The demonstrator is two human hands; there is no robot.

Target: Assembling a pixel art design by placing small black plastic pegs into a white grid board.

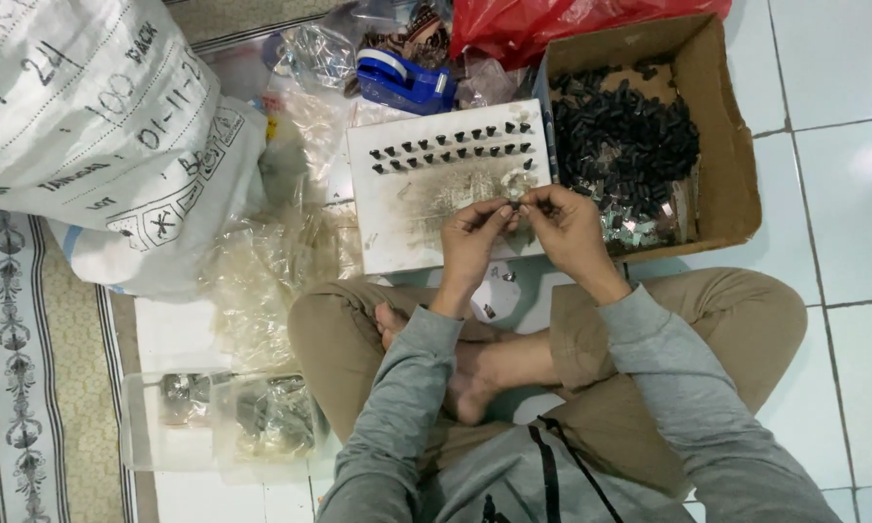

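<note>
I sit cross-legged on a tiled floor. My left hand point(477, 237) and my right hand point(567, 225) meet over the near part of a white board point(397, 223), fingertips pinched together on a small dark part point(516, 205). Two rows of small black pieces point(452, 147) stand along the far edge of the board. A few small pale bits point(513, 182) lie on the board just beyond my fingers. Which hand carries the part's weight I cannot tell; both touch it.
A cardboard box point(727, 136) full of small black parts stands at the right. A blue tape dispenser point(402, 79) and a red plastic bag point(533, 24) lie behind the board. A big white sack point(87, 126), clear bags point(262, 271) and plastic tubs point(179, 426) fill the left.
</note>
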